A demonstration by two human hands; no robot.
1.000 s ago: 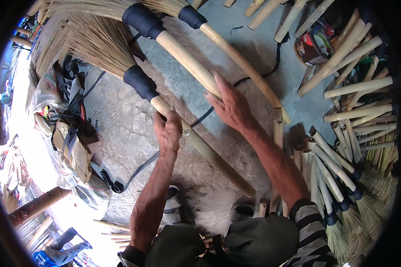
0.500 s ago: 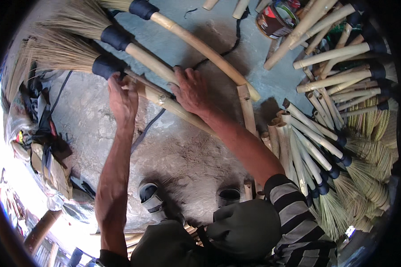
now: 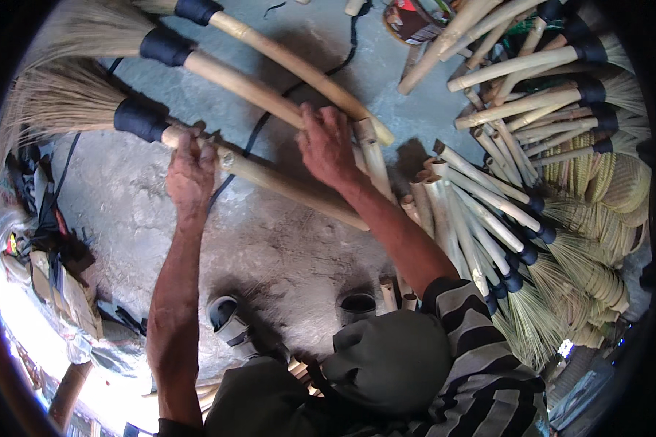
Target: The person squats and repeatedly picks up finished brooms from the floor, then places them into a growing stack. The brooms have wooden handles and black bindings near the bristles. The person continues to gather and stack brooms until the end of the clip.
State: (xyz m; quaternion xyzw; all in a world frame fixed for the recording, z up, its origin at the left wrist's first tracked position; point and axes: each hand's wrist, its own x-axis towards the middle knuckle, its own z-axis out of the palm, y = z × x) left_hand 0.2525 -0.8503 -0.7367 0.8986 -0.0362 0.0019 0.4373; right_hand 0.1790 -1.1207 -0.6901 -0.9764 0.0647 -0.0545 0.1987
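Three straw brooms with pale wooden handles and black bands lie slanting over the floor, bristles to the upper left. On the nearest broom (image 3: 284,180), my left hand (image 3: 191,175) is closed around the handle just below the black band (image 3: 140,119). My right hand (image 3: 329,149) has its fingers curled over the lower end of the middle broom's handle (image 3: 242,86), hiding its tip. Beyond it lies the far broom (image 3: 288,58), which neither hand touches. Its bristles are partly cut off by the view's edge.
Finished-looking brooms (image 3: 492,240) are heaped on the right, handles toward me. More handles (image 3: 517,69) lie at the upper right beside a dark red tub (image 3: 415,20). A black cord (image 3: 259,127) runs under the brooms. Plastic and scraps (image 3: 58,269) lie on the left.
The middle broom has moved away from the nearest one, toward the far broom, with my right hand on it. My left hand has slid from the band onto the handle. The view has shifted slightly.
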